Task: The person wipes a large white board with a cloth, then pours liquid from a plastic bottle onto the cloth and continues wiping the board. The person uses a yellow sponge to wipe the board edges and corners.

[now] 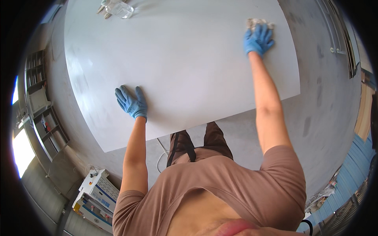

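Head view. Landmark: white panel (pixel 177 59), a broad, pale, smooth sheet.

Left hand (pixel 132 103): blue-gloved, open, palm down, fingers spread, on the panel's near-left part; nothing held. Probably set flat there to brace the lean over the panel.

Right hand (pixel 259 39): blue-gloved, palm down, fingers spread, near the panel's right edge, well apart from the left. Under and beyond its fingertips, on the panel: bunched off-white cloth (pixel 252 22). Whether the fingers grip it or only press cannot be told. Spread likely bears on the cloth over a wider area.

Containers. Clear bottle (pixel 123 10) at the panel's far-left part, cut by the view's upper edge; upright or lying, cannot tell. Walls transparent; any liquid inside not discernible. Likely placed there to leave the space between the hands free.

Left of the panel: dark shelf unit (pixel 48 136), compartments holding small items, one red (pixel 46 125); kinds unclear. Beyond the panel's near-left corner: white box-like unit (pixel 98 192), printed sides, small items in its lower part, too small to identify.
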Demonstrator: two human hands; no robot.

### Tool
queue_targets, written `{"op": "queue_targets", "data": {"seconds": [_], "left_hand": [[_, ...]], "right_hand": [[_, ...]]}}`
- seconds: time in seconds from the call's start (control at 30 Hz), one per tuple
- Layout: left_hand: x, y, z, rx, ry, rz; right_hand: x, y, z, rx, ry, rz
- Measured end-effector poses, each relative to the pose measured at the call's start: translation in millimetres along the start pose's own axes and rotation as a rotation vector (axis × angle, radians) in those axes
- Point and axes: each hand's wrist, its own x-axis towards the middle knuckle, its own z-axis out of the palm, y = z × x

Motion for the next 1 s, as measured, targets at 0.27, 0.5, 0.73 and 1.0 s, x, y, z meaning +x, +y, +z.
{"op": "queue_targets", "data": {"seconds": [0.27,0.5,0.73,1.0], "left_hand": [[1,-3,2,-0.122,-0.004,0.001],[1,-3,0,-0.194,0.078,0.058],[2,-5,-16,-0.427,0.068,0.096],[-5,-103,-48,-0.739,0.052,0.058]], "right_hand": [[-244,-235,-119,0.784,-0.021,-0.702],[-108,-110,-47,0.470,-0.028,-0.353],[-32,-162,20,-0.005,0.173,0.055],[-154,-607,-20,0.671,0.074,-0.581]]}}
